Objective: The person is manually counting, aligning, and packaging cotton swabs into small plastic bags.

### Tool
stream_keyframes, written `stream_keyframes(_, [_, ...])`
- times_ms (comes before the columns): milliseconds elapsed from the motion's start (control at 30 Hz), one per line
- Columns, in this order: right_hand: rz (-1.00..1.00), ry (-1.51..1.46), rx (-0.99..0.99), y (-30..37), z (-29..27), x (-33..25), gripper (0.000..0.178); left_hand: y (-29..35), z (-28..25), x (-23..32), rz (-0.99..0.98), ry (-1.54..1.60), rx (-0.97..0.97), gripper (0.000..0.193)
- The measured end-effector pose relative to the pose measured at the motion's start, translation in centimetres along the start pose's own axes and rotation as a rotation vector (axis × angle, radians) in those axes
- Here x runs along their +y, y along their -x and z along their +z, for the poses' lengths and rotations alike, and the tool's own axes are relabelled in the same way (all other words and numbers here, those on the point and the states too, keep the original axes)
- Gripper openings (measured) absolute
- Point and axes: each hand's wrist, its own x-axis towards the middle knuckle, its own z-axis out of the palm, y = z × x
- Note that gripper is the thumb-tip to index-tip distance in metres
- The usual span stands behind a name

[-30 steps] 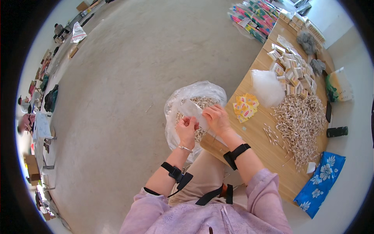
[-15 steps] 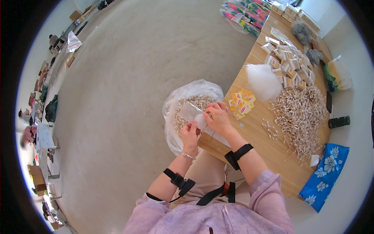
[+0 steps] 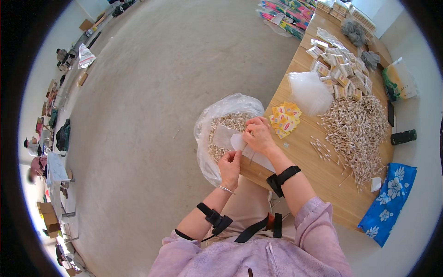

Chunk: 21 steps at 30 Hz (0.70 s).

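Over a large clear sack of loose cotton swabs, both my hands are at a small clear plastic bag. A white piece shows at the bag's near end. My right hand has its fingers curled and pinches the bag's right side. Lower and to the left, my left hand is closed, thumb and fingertips together at the near edge of the bag. What lies inside the right fingers is hidden. Beneath the hands a white sheet lies at the table's corner.
On the wooden table lie yellow printed cards, a stack of clear bags, a heap of cotton swabs and filled packets. A blue flowered cloth hangs at the right edge. Colourful bundles stand beyond the table.
My left hand has shifted right and a little nearer to me, along the bag's near edge. The right hand has stayed almost in place; the view has turned slightly.
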Motion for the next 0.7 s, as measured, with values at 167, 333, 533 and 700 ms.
stream_keyframes(167, [-0.011,-0.026,0.069,-0.3,0.3,0.6,0.010,-1.2,-0.4,0.3,-0.058,0.121,-0.032,0.024])
stream_keyframes(333, [0.004,-0.008,0.066,-0.4,0.3,0.2,0.009,-1.0,-0.2,-0.2,-0.006,-0.014,-0.041,0.024])
stream_keyframes(533, [0.008,-0.038,0.116,-0.4,0.1,0.9,0.009,0.1,0.7,0.2,0.003,-0.091,-0.064,0.023])
stream_keyframes(700, [-0.103,-0.095,0.098,-0.1,0.4,0.7,0.005,-0.5,0.2,-1.1,0.081,0.019,0.098,0.022])
